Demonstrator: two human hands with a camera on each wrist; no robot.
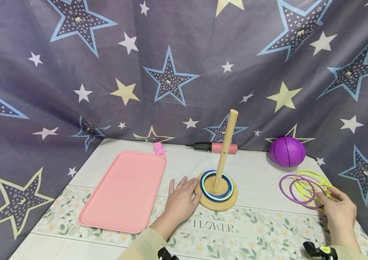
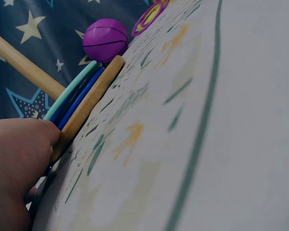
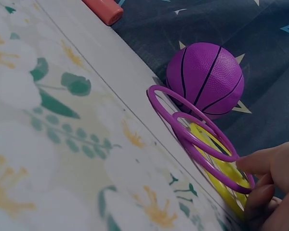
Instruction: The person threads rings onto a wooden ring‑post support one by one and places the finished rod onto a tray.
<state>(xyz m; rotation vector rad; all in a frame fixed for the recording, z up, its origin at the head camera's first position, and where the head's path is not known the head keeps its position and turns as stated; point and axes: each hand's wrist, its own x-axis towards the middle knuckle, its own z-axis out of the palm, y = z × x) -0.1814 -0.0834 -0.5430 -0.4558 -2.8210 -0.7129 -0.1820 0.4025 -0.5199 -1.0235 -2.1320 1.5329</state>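
Note:
My left hand lies beside the round wooden base, its fingertips at the base's left edge and its fingers extended. From the base rises a wooden peg. Dark blue rings and a light teal ring lie around the peg's foot. Over on the right side, my right hand pinches the near end of the purple rings between thumb and fingers. Yellow rings lie beneath the purple ones, partly hidden by them and by the hand.
A pink tray lies left of the left hand. Along the back stand a small pink figure, a pink-and-black hand pump and a purple ball. A star-patterned curtain borders the table behind.

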